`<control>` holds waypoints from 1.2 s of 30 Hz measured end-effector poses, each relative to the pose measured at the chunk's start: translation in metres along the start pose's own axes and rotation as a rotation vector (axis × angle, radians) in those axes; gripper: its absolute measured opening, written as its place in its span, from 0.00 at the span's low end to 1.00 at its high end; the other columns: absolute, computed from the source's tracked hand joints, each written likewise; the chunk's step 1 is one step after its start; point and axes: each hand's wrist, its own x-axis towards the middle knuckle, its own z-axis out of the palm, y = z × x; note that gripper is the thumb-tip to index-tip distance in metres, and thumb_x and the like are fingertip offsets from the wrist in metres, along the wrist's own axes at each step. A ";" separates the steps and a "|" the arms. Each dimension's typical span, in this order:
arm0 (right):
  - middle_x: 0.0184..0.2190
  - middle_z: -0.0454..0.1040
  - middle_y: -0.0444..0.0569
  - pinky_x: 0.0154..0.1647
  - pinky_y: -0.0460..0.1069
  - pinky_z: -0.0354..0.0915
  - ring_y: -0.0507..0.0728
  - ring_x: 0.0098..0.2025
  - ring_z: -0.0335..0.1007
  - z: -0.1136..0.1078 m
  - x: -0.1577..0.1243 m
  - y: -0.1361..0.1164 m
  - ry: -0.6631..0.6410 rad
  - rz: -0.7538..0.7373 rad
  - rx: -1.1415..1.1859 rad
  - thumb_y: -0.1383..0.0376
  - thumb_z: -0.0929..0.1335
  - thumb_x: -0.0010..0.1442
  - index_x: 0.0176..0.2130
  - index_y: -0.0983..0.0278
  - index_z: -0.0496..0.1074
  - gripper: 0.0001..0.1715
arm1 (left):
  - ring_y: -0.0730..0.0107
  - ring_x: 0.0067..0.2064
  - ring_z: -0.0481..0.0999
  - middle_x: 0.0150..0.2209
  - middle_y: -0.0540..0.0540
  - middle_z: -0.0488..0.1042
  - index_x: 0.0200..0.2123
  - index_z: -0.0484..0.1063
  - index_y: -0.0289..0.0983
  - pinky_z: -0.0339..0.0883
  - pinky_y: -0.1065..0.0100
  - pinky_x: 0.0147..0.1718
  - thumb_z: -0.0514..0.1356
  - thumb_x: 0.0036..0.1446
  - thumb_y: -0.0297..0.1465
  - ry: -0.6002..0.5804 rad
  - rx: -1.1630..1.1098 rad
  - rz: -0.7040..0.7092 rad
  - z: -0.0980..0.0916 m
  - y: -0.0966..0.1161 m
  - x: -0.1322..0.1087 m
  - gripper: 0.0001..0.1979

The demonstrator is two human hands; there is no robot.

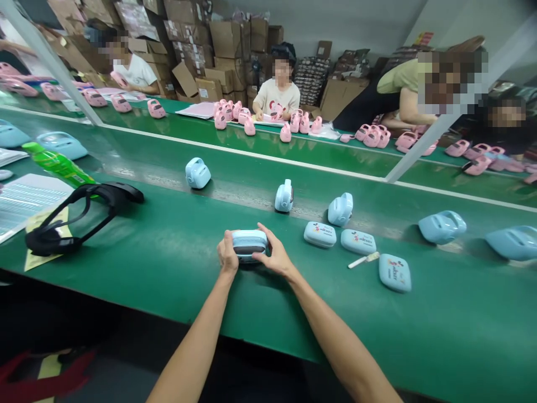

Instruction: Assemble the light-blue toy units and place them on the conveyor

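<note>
Between my two hands is a light blue plastic case point(250, 237) with a dark band along the side that faces me, just over the green table. My left hand point(227, 254) grips its left end. On its right end, the fingers and thumb of my right hand point(274, 252) are closed round it. To the right lie flat light blue pieces with printed cartoon pictures: one piece point(320, 234), a second piece point(358, 241) and a third piece point(395, 272). A small white brush-like tool point(363, 260) rests among them.
Light blue handled casings point(198, 173) stand along the strip beyond my hands. At left are a black head strap point(79, 218), a green bottle point(56, 162) and printed sheets point(29, 196). Across the divider, several people sit by pink casings point(285, 132). A slanted white post point(436, 131) rises at right.
</note>
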 end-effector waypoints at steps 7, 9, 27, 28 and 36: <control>0.40 0.82 0.58 0.51 0.58 0.70 0.66 0.45 0.78 0.042 0.009 0.002 0.523 0.114 -0.042 0.36 0.53 0.65 0.41 0.67 0.80 0.46 | 0.52 0.39 0.79 0.30 0.41 0.80 0.31 0.80 0.39 0.70 0.61 0.40 0.52 0.57 0.59 0.085 0.073 0.093 0.004 -0.001 -0.005 0.31; 0.36 0.82 0.57 0.46 0.56 0.71 0.65 0.42 0.79 0.047 0.011 0.001 0.586 0.107 -0.114 0.37 0.51 0.66 0.37 0.66 0.81 0.47 | 0.53 0.38 0.79 0.30 0.41 0.79 0.30 0.80 0.39 0.69 0.61 0.40 0.50 0.59 0.57 0.105 0.079 0.126 0.005 -0.002 -0.006 0.31; 0.47 0.79 0.50 0.52 0.53 0.68 0.62 0.48 0.75 0.026 0.011 -0.008 0.165 -0.007 -0.014 0.40 0.63 0.62 0.51 0.62 0.74 0.34 | 0.54 0.36 0.79 0.27 0.43 0.77 0.29 0.76 0.38 0.73 0.60 0.38 0.53 0.58 0.53 0.066 -0.006 -0.117 0.003 0.005 0.018 0.26; 0.45 0.79 0.49 0.52 0.52 0.68 0.61 0.47 0.75 0.022 0.014 -0.008 0.091 0.007 0.034 0.41 0.67 0.60 0.51 0.62 0.74 0.32 | 0.55 0.35 0.79 0.29 0.43 0.78 0.31 0.76 0.37 0.73 0.60 0.37 0.54 0.57 0.52 0.026 -0.091 -0.177 0.001 0.009 0.025 0.25; 0.33 0.79 0.47 0.41 0.51 0.73 0.57 0.37 0.76 0.024 0.127 0.010 0.363 0.233 0.290 0.50 0.71 0.54 0.37 0.62 0.73 0.19 | 0.58 0.45 0.80 0.41 0.40 0.76 0.37 0.71 0.38 0.73 0.49 0.50 0.55 0.61 0.31 0.064 -0.891 -0.527 -0.035 0.028 0.062 0.06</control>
